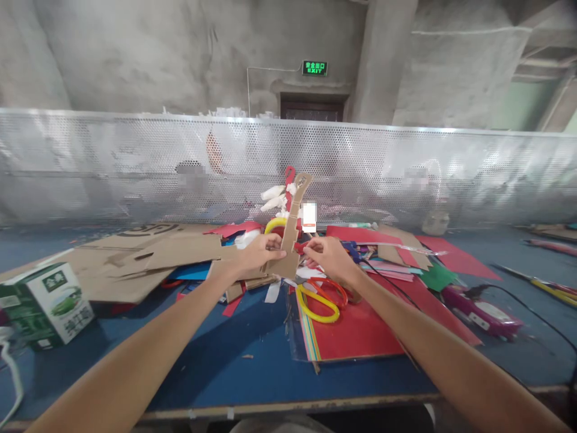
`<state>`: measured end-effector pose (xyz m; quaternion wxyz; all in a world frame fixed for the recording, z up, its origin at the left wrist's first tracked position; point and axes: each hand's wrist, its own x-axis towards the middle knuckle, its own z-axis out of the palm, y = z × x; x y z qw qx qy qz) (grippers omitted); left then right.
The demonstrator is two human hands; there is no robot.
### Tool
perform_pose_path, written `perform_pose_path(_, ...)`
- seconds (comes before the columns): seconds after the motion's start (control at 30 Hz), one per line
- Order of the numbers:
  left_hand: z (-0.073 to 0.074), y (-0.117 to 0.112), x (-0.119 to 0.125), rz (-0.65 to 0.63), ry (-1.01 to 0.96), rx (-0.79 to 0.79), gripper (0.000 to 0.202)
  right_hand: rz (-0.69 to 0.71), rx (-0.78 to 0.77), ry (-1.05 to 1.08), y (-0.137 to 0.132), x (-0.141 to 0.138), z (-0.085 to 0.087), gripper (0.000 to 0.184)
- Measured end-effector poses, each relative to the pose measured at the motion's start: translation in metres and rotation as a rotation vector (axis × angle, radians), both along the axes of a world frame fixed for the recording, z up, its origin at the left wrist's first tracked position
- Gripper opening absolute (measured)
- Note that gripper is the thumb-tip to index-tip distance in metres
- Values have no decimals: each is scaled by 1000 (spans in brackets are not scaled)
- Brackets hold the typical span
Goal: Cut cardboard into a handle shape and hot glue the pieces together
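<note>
My left hand (261, 254) is closed on the lower left side of a long brown cardboard cutout (293, 222). The cutout stands upright, leaning a little right, with a curled top and stepped edges. At its right edge, my right hand (328, 257) pinches a small red piece (300, 246), which seems to touch the cardboard. Behind the cutout rises a red strip (289, 195) with white tufted pieces (273, 193) beside it. Below my hands lie yellow handles (319, 304) and an orange loop, probably of scissors.
Cardboard sheets (130, 264) cover the left of the blue table (211, 373). A green and white milk carton (54, 304) stands at the near left. Red paper (360, 328) lies at the right, near a purple corded device (484, 310). A perforated metal screen (135, 168) closes off the back.
</note>
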<state>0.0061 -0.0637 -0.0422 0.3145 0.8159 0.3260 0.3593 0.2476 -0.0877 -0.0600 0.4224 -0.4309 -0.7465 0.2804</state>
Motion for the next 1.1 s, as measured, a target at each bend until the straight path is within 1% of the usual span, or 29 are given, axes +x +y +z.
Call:
perform_pose_path(0.07, -1, 5, -5, 38, -49, 0, 20, -11, 6, -75, 5, 9, -1, 30)
perform_pose_path(0.13, -2, 9, -9, 63, -86, -7, 20, -8, 38, -205, 8, 17, 0, 40)
perform_pose_path(0.2, -3, 11, -10, 68, -111, -22, 20, -27, 84, -359, 8, 19, 1, 49)
perform_pose_path(0.27, -3, 10, -10, 54, -142, -35, 20, -49, 113, -482, 5, 17, 3, 54)
perform_pose_path(0.33, -4, 8, -7, 30, -191, -59, 22, -59, 145, -556, 0, 13, 5, 52)
perform_pose_path(0.4, -4, 5, -5, 21, -245, -93, 25, -40, 190, -623, -6, 9, 6, 44)
perform_pose_path(0.47, -5, 4, -4, 36, -298, -137, 32, 22, 209, -713, -12, 6, 6, 36)
perform_pose_path(0.53, -5, 4, -5, 52, -341, -180, 42, 81, 217, -792, -15, 5, 5, 34)
perform_pose_path(0.57, -5, 4, -6, 51, -349, -191, 46, 88, 223, -797, -16, 5, 4, 32)
perform_pose_path(0.6, -5, 4, -7, 46, -344, -191, 47, 77, 228, -765, -16, 4, 4, 29)
perform_pose_path(0.67, -3, 5, -8, 27, -291, -155, 44, 42, 218, -592, -15, 1, 5, 24)
perform_pose_path(0.77, 0, 2, -7, -9, -153, -72, 38, 30, 179, -233, -13, -4, 9, 28)
perform_pose_path(0.83, 1, -2, -2, -49, -69, -33, 39, 34, 149, -86, -13, -8, 10, 30)
perform_pose_path(0.9, 2, -7, 4, -78, -28, 2, 41, 31, 120, -25, -12, -11, 9, 30)
perform_pose_path(1.0, 5, -15, 13, -70, -25, 48, 42, 35, 94, -4, -10, -11, 6, 27)
perform_pose_path(1.1, 7, -20, 17, -93, -13, 33, 39, 30, 103, -17, -9, -10, 6, 23)
